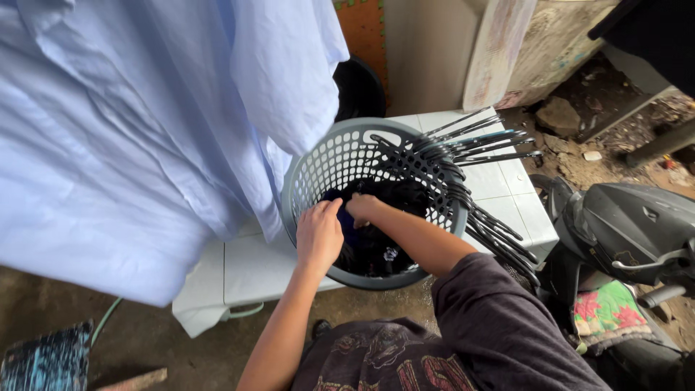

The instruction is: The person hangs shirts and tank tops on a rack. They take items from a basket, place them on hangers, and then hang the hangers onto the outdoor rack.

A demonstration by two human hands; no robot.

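Both hands reach into a grey basket (308, 181) standing on a white tiled worktop (507, 195). The left hand (318, 235) rests on dark clothes (376, 239) inside, fingers curled; its grip cannot be told. The right hand (362, 208) pinches the clothes. Black hangers (478, 181) hang over the rim. A pale blue shirt (130, 145) hangs at left.

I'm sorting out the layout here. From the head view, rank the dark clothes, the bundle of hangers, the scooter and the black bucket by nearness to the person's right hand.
1. Dark clothes, in the basket under the right hand.
2. Bundle of hangers, across the basket's right rim.
3. Black bucket, behind the basket.
4. Scooter, far right.
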